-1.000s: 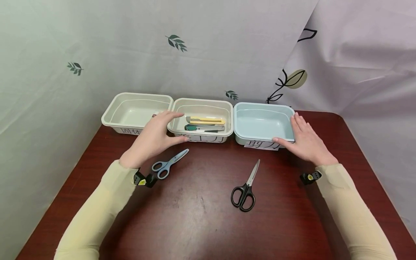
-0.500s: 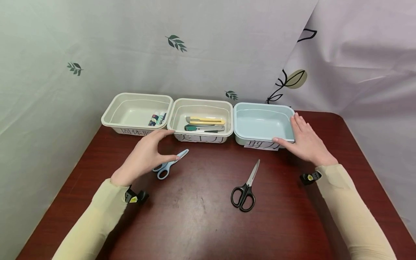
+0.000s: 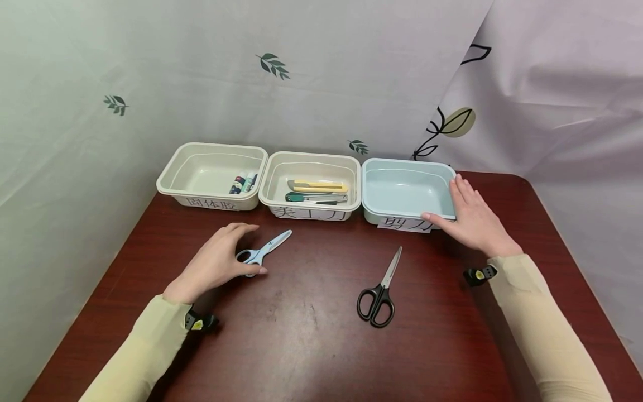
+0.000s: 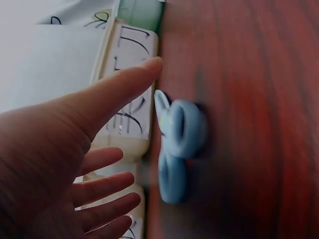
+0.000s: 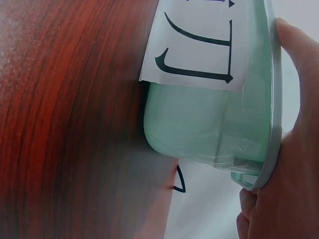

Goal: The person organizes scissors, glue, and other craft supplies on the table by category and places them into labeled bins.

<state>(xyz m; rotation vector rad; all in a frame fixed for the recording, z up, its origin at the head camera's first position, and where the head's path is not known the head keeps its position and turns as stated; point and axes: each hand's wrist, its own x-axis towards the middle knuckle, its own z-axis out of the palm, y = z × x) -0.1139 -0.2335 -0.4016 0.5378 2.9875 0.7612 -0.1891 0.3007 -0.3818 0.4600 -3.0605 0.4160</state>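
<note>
My left hand (image 3: 213,262) hovers over the light blue scissors (image 3: 271,243), thumb and fingers spread apart on either side of the handles. In the left wrist view the scissors' handle loops (image 4: 185,130) lie on the table beyond the thumb. My right hand (image 3: 476,220) rests at the right front corner of the light blue bin (image 3: 369,209), thumb on the front rim and straight fingers along the right side. Black-handled scissors (image 3: 375,304) lie on the table between the hands, blades pointing away.
Left of the blue bin stand two cream bins. The middle bin (image 3: 266,195) holds a yellow utility knife (image 3: 318,186) and a green-and-grey one (image 3: 316,198); the left bin (image 3: 173,192) holds several glue sticks (image 3: 243,183). Paper labels mark the bins' fronts, and a curtain hangs behind.
My left hand has moved back from the middle bin, down and leftward to the light blue scissors, uncovering the glue sticks. My right hand has stayed at the blue bin.
</note>
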